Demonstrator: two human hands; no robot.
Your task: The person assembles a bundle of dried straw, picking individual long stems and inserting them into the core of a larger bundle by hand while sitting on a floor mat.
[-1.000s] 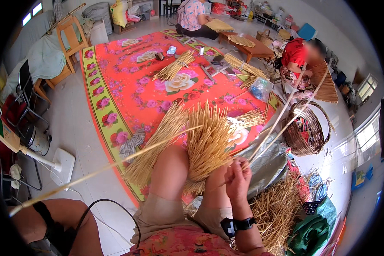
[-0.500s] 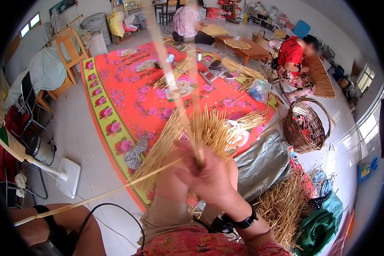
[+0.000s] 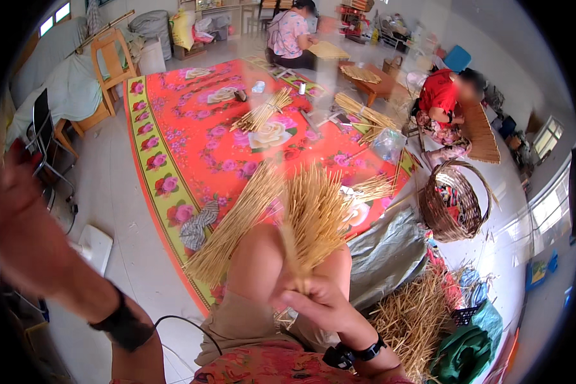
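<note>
My right hand (image 3: 317, 301) is closed above my knees around a few straw stalks (image 3: 290, 253), whose upper parts smear into pale streaks. Behind it a thick bundle of golden straw (image 3: 317, 208) stands between my knees, its tips pointing up and away. Against my left leg leans a looser spread of long straw (image 3: 237, 224). Out at the left edge my left hand (image 3: 25, 211) is raised and smeared by motion, so its fingers and anything in them cannot be made out.
Under the straw spreads a red flowered mat (image 3: 192, 137) carrying a smaller straw bundle (image 3: 262, 110). At my right are a wicker basket (image 3: 451, 221), a grey sheet (image 3: 390, 256) and a straw heap (image 3: 413, 313). Two people (image 3: 438, 96) (image 3: 291, 38) sit farther off.
My left hand has risen from the lower left to the left edge. The long stalk that slanted down to the left no longer shows. My right hand is slightly lower, still gripping stalks.
</note>
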